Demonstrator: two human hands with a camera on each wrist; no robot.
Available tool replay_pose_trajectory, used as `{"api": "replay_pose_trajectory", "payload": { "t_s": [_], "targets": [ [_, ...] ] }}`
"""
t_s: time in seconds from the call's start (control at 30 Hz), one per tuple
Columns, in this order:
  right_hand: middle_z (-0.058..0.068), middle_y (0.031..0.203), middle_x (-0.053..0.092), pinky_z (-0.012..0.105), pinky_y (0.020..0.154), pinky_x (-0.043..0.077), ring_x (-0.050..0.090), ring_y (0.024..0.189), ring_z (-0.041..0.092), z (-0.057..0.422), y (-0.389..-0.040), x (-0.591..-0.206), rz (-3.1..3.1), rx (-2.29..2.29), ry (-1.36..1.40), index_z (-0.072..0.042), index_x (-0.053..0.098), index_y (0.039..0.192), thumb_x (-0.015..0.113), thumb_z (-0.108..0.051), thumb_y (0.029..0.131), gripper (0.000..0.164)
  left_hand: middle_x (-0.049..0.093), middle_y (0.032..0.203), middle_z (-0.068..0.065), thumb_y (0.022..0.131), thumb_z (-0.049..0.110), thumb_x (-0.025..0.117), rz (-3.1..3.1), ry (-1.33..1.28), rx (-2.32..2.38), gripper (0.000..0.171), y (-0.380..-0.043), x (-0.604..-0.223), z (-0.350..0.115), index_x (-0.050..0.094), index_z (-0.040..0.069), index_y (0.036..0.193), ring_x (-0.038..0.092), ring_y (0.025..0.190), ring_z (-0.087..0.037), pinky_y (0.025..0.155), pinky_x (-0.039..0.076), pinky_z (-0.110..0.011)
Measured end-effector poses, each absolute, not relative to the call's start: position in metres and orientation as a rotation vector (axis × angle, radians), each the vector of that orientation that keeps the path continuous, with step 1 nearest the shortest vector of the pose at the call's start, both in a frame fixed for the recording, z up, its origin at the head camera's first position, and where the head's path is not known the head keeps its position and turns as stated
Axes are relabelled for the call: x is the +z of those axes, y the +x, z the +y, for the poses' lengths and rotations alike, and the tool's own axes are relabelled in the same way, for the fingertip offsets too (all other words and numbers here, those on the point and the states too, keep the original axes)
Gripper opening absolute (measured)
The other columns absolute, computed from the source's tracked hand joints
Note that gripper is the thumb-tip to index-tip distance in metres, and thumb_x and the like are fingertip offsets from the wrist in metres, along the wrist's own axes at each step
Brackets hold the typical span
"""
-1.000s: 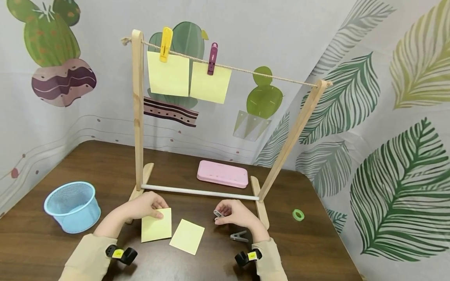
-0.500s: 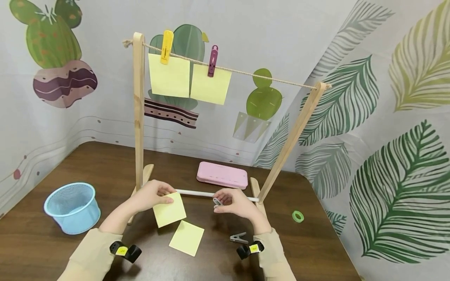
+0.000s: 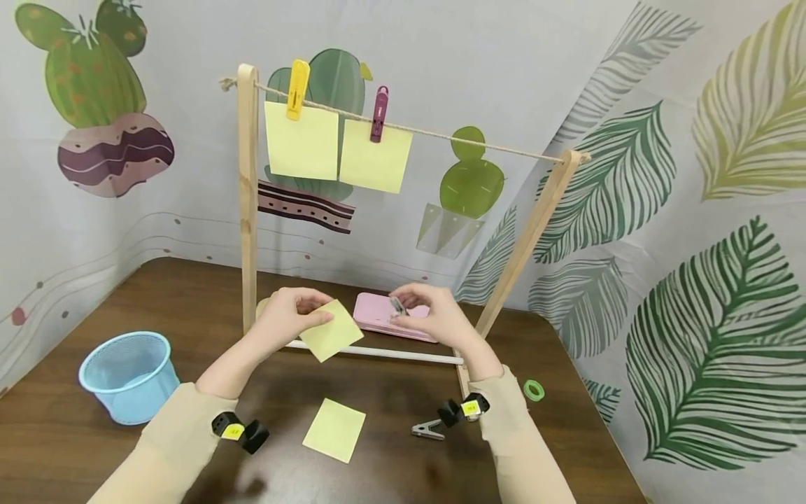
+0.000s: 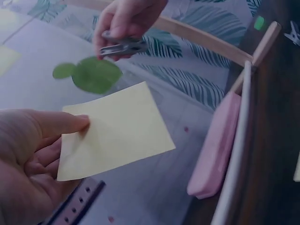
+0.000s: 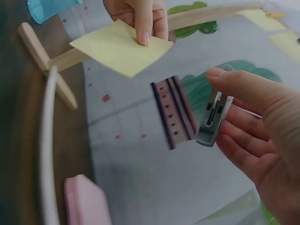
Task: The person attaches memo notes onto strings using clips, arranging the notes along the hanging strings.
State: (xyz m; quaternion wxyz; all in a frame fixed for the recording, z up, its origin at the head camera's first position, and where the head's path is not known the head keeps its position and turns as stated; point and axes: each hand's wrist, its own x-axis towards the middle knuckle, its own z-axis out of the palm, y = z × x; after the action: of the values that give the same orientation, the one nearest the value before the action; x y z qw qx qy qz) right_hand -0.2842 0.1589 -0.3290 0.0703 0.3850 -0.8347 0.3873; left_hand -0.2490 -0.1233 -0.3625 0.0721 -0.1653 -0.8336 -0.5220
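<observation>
1. Head view shows us a rope [image 3: 478, 144] strung between a left wooden post [image 3: 248, 203] and a right wooden post [image 3: 532, 234], with two paper squares hanging from it.
2. Done, as we read it: a yellow clothespin [image 3: 297, 89] fixes the first note [image 3: 302, 147] near the left post, and a purple clothespin [image 3: 379, 114] fixes the second note [image 3: 376, 159] just beside it. The rope from there to the right post carries no paper.
3. Under way: our left hand [image 3: 288, 315] pinches the third note [image 3: 334, 334] near one edge, thumb on top and fingers beneath. It is off the table [image 3: 290, 455] and below the rope, touching neither.
4. Our right hand [image 3: 431, 313] pinches a gray clothespin [image 5: 213, 119] between thumb and fingers, clear of the paper; the wrist views show the gap.
5. Left, in our judgement: the third note is not yet clipped, and the fourth note [image 3: 335, 430] lies flat on the table, with a spare gray clothespin [image 3: 428, 429] lying near it.
6. Counting the four squares in sight, we put the hanging at about half finished, with paper and clothespin ready for the third.
</observation>
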Motion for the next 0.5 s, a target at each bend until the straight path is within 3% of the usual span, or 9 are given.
{"api": "replay_pose_trajectory", "payload": {
  "t_s": [0.3, 0.5],
  "targets": [
    [0.013, 0.101, 0.071, 0.034, 0.089, 0.053, 0.065, 0.091, 0.021, 0.163, -0.284, -0.255, -2.460, 1.077, 1.128, 0.000, 0.067, 0.114, 0.079, -0.009, 0.081, 0.037, 0.075, 0.100, -0.016, 0.087, 0.011, 0.073, -2.363, -0.528, -1.553, 0.022, -0.259, -0.321, -0.093, 0.073, 0.000, 0.106, 0.072, 0.088, -0.022, 0.065, 0.052, -0.018],
    [0.014, 0.107, 0.070, 0.035, 0.089, 0.053, 0.066, 0.095, 0.022, 0.165, -0.283, -0.212, -2.417, 1.040, 1.107, 0.000, 0.066, 0.116, 0.078, -0.007, 0.082, 0.036, 0.076, 0.098, -0.010, 0.087, 0.014, 0.074, -2.267, -0.561, -1.497, 0.020, -0.264, -0.293, -0.070, 0.074, 0.005, 0.105, 0.073, 0.091, -0.021, 0.073, 0.055, -0.026]
  ]
}}
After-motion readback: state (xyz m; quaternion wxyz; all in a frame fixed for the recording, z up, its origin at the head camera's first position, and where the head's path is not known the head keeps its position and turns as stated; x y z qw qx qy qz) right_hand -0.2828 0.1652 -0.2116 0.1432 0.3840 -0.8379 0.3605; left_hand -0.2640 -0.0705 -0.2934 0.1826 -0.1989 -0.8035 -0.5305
